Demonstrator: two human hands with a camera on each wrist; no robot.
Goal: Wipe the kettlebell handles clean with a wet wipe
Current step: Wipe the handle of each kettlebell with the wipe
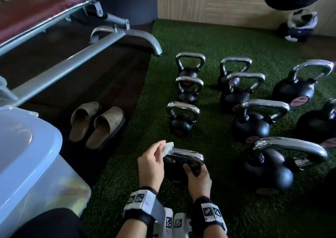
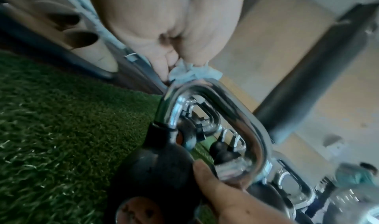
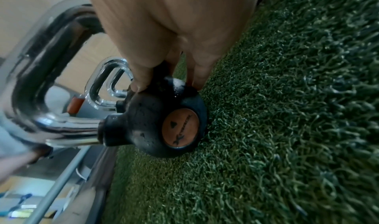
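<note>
A small black kettlebell (image 1: 174, 172) with a chrome handle (image 1: 185, 154) stands on the green turf right in front of me. My left hand (image 1: 151, 163) pinches a crumpled white wet wipe (image 1: 168, 146) against the handle's left corner; the left wrist view shows the wipe (image 2: 192, 73) pressed on the chrome bend (image 2: 205, 98). My right hand (image 1: 198, 179) grips the kettlebell's black body from the right, with the thumb on its top. In the right wrist view the fingers (image 3: 143, 75) clasp the ball (image 3: 156, 122), which bears a round brown label.
Several more chrome-handled kettlebells (image 1: 254, 121) stand in rows on the turf (image 1: 209, 43) ahead and to the right. A pair of beige slippers (image 1: 98, 125) lies left on dark flooring, beside a bench frame (image 1: 109, 39). A translucent plastic bin (image 1: 27, 165) is at my left.
</note>
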